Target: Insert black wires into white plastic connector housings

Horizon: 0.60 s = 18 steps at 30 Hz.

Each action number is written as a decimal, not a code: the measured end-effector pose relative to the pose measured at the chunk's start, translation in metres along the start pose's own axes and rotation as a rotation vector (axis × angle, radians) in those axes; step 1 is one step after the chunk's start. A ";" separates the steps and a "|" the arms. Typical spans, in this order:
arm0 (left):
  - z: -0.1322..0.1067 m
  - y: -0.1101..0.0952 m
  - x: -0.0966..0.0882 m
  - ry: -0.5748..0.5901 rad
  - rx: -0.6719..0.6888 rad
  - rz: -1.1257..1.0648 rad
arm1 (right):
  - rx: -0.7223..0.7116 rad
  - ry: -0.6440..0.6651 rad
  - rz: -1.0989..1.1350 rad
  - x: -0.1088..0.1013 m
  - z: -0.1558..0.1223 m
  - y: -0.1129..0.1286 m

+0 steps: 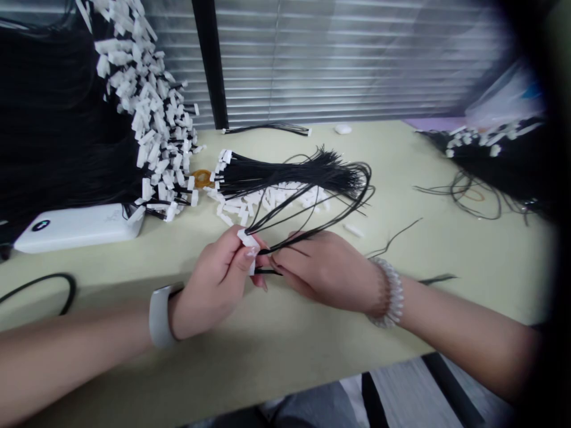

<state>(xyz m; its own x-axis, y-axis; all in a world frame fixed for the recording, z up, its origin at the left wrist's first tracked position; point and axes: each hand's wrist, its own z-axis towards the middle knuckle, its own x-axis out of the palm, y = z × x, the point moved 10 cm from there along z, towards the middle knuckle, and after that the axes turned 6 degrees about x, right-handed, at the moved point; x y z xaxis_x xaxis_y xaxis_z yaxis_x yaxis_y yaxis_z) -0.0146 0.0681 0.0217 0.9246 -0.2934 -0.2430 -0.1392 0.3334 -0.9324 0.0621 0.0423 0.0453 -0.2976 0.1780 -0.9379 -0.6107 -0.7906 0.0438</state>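
My left hand (pixel 218 279) pinches a small white plastic connector (pixel 248 240) between thumb and fingers, just above the table's near edge. My right hand (pixel 325 267) is closed on thin black wires (pixel 312 229) that run from the connector up and loop back to a bundle of black wires (pixel 285 169) with white connectors at its left end. Both hands meet at the connector. Loose white connectors (pixel 250 205) lie under that bundle. A grey band sits on my left wrist, a clear coiled band on my right.
A large mass of black wires tipped with white connectors (pixel 147 113) hangs at left above a white power bank (pixel 78 226). Another wire heap (pixel 486 154) lies at right. An orange tape ring (pixel 201 177), a black cable (pixel 53 285) and the pale table (pixel 401 238) show too.
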 end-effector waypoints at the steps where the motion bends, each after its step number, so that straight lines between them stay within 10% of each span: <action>1: 0.000 0.002 0.000 -0.001 -0.020 -0.021 | 0.021 0.026 -0.014 0.001 0.001 -0.004; 8: 0.006 0.017 -0.004 -0.079 -0.129 -0.170 | 0.348 -0.020 -0.016 -0.027 -0.005 -0.071; 15: 0.005 0.036 -0.008 -0.137 -0.252 -0.267 | 0.681 -0.910 0.384 -0.102 -0.068 -0.169; 18: 0.004 0.038 -0.007 -0.141 -0.262 -0.323 | 0.673 -1.063 0.835 -0.102 -0.079 -0.192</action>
<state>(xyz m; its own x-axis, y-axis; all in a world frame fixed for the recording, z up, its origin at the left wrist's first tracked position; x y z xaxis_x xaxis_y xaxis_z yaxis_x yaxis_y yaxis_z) -0.0248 0.0867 -0.0113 0.9723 -0.2141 0.0940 0.0965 0.0011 -0.9953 0.2679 0.1293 0.1055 -0.9162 0.3880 0.1000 -0.1280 -0.5201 0.8445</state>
